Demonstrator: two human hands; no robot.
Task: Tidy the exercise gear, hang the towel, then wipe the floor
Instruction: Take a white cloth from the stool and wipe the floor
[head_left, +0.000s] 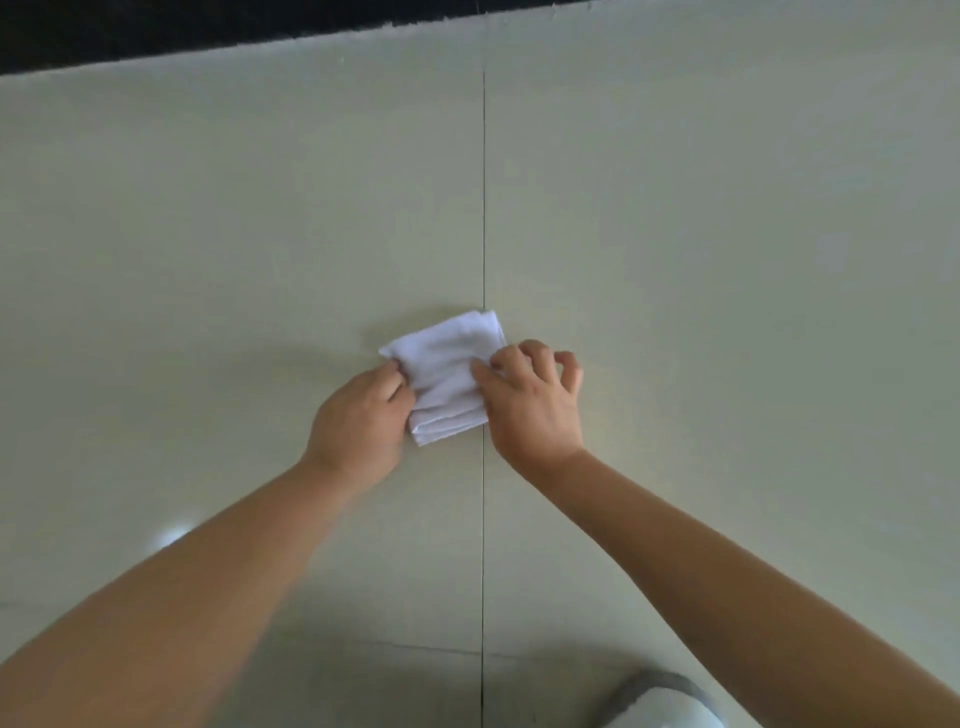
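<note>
Folded white cloth (447, 374) on pale floor tiles (727, 260); both hands' fingers (397, 382) pinch edges.

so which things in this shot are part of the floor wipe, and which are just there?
In use:
white cloth
left hand
right hand
floor tiles

Just there:
dark strip at top
grey-white object, bottom edge, unclear

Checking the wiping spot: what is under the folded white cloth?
The folded white cloth lies on the pale tiled floor, beside a grout line. The left hand and right hand hold its edges. The floor directly beneath it is covered.
</note>
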